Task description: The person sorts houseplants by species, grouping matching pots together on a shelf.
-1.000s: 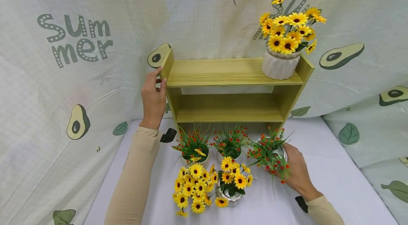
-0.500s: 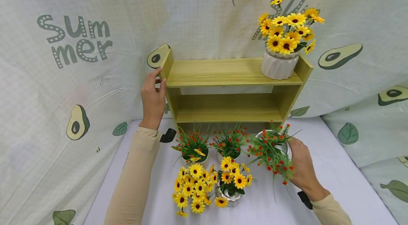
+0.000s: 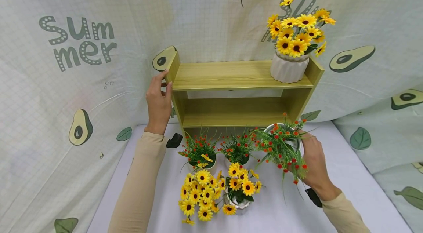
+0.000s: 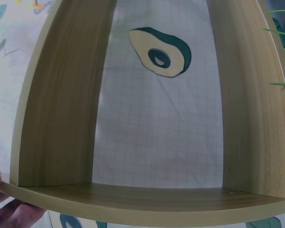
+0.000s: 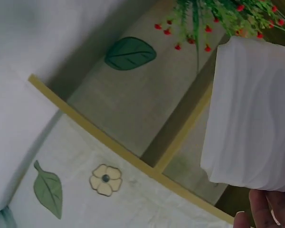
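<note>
In the head view my left hand (image 3: 158, 102) holds the upper left side panel of a light wooden shelf (image 3: 228, 75), thumb at its front edge. The left wrist view shows those fingers (image 4: 21, 216) along the panel's outer side. My right hand (image 3: 315, 163) grips a white ribbed pot (image 5: 256, 114) from its right side. Green grassy leaves with small red flowers (image 3: 281, 148) spill over the pot's rim, and the pot tilts toward me. It is in front of the shelf's lower right corner, flowers overlapping the lower board in this view.
A white pot of yellow sunflowers (image 3: 290, 46) stands on the top board's right end. Two red-flowered plants, one at left (image 3: 201, 152) and another plant (image 3: 239, 148) beside it, stand before the shelf. Nearer are sunflowers (image 3: 201, 192) and a second sunflower pot (image 3: 239, 203).
My right hand has raised the red-flowered pot and brought it slightly to the right, closer to the shelf's lower board. My left hand has stayed on the side panel.
</note>
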Motion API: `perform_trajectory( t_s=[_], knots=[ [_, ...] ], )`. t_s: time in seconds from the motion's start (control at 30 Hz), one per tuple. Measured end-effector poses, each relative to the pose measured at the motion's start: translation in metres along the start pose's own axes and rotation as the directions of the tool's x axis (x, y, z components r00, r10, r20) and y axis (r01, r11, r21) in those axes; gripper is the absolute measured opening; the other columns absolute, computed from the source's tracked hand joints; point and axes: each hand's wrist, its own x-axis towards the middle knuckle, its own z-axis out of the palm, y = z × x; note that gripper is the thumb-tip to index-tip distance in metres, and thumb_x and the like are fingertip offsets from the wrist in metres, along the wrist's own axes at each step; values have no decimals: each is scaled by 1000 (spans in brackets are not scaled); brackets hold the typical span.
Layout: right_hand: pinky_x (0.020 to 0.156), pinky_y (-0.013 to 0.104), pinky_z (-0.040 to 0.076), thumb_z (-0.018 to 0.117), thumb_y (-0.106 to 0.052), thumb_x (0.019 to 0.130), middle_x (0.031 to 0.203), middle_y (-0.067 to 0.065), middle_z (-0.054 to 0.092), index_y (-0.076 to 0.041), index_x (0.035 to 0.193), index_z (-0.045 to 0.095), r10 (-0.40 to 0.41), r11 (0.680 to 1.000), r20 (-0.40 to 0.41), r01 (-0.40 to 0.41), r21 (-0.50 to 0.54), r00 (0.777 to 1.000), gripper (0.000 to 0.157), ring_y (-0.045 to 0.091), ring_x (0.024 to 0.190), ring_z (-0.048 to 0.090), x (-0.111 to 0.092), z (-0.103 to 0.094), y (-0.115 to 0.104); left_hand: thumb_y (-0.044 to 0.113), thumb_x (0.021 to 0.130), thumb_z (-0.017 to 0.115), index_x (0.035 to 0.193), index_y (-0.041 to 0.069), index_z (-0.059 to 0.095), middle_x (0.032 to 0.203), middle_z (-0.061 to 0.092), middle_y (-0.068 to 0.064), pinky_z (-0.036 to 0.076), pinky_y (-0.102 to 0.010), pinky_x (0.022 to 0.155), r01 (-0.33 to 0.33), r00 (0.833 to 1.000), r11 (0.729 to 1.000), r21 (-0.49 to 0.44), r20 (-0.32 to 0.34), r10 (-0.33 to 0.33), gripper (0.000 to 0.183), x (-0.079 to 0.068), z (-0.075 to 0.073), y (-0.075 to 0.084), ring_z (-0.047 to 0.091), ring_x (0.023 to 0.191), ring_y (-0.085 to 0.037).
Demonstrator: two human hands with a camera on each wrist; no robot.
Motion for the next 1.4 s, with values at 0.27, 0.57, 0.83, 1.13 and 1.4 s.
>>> perform_trajectory(
  t_s=[0.27,0.57,0.83,1.13,1.4],
  knots=[
    [87,63,33,69,-26,66,124,38,57,14,141,51,34,999,-71,-33,13,997,87,54,108,48,21,4,-4,7,107,63,143,0,61,129,66,-23,58,-45,74,3,1000,1000,-9,7,-3,37,-1,-1,0,69,104,-39],
    [89,68,33,69,-32,68,120,35,59,12,136,55,79,997,-142,-76,22,987,81,55,110,49,42,15,-3,6,106,63,144,0,61,133,66,-23,57,-45,74,2,1000,1000,-12,4,-2,38,1,0,0,68,105,-40],
    [94,74,34,74,-34,71,120,38,59,13,137,55,110,994,-193,-112,1,975,83,58,112,50,55,28,-1,5,107,62,144,0,60,131,65,-24,57,-43,74,-7,1000,1000,-3,14,7,38,0,1,-2,68,105,-40],
    [95,73,35,75,-68,84,121,42,57,18,135,52,161,986,-200,-167,-13,967,103,60,111,50,70,40,-2,6,107,63,143,0,61,130,66,-23,58,-45,74,11,1000,1000,-7,6,-11,37,-1,0,-1,68,105,-39],
    [102,73,35,89,-10,62,122,43,55,20,127,51,229,969,-169,-241,-50,959,81,60,116,49,77,48,5,6,106,63,143,1,61,131,66,-22,57,-45,74,19,1000,1000,6,10,-19,37,-1,0,2,68,105,-38]
  ],
)
